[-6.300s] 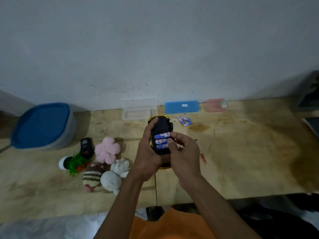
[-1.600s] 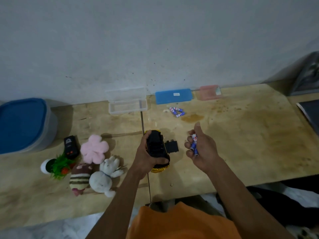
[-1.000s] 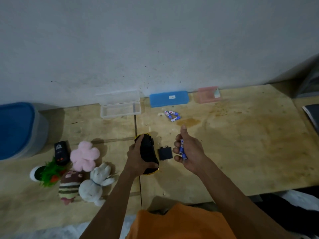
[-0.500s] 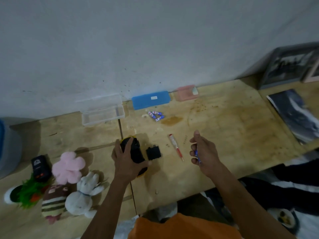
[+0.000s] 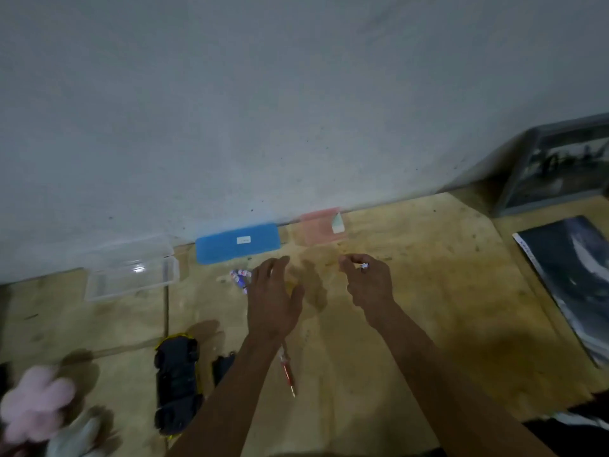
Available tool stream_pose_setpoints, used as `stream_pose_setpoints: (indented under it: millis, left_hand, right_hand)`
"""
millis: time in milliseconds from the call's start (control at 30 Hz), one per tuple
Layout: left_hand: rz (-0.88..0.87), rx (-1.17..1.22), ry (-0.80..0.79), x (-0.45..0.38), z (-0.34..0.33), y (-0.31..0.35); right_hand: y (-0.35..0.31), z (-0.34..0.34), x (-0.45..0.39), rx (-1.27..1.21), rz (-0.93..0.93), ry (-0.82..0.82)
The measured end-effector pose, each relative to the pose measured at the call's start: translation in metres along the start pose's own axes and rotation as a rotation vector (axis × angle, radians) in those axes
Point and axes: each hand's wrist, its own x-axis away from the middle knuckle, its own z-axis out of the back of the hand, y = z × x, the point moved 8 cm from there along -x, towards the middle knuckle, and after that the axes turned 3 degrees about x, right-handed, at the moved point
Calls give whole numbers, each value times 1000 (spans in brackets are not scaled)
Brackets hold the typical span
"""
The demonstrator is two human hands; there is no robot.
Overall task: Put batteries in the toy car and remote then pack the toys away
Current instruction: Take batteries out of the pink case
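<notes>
Head view: right hand curls its fingers round a small battery; left hand hangs spread, holding nothing, beside loose batteries. Toy car lies upside down on the stained plywood table, its cover and a screwdriver alongside. Blue case has a white label, unreadable. Grey wall behind.

Wooden table against a grey wall; along the wall, an open clear plastic case, a blue case and a pink case; framed picture and dark magazine at right.
</notes>
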Motion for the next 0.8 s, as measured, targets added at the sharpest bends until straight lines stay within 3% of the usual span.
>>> stream_pose_setpoints:
  millis: [233,400,800]
  left_hand:
    - [15,-112,-80,-89,-60,21]
    - [43,-153,-121,-126,-80,11]
    - [48,-155,-100,-137,-82,10]
  right_hand:
    - [16,-40,-78,-66,-180,-61]
    - [31,-55,-92,-183,-364,10]
    - [36,-64,-89,-290,-432,-54]
